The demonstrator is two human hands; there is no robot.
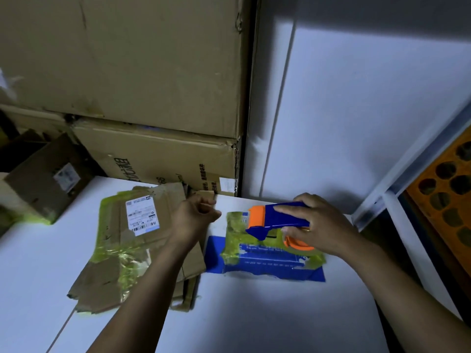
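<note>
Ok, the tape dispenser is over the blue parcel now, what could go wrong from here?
1. Neither hand seems to pin the blue parcel; it may slide on the table when the tape dispenser in the right hand pulls across it.
2. The left hand, fingers curled, sits close to the dispenser's front end and could get nicked.
3. The parcel's yellow-green tape is wrinkled, so fresh tape may not stick flat.

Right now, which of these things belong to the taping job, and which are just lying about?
In the job: tape dispenser in the right hand; blue mailer bag beneath it.
Lying about: flattened cardboard; small labelled box; stacked cartons; orange crate.
</note>
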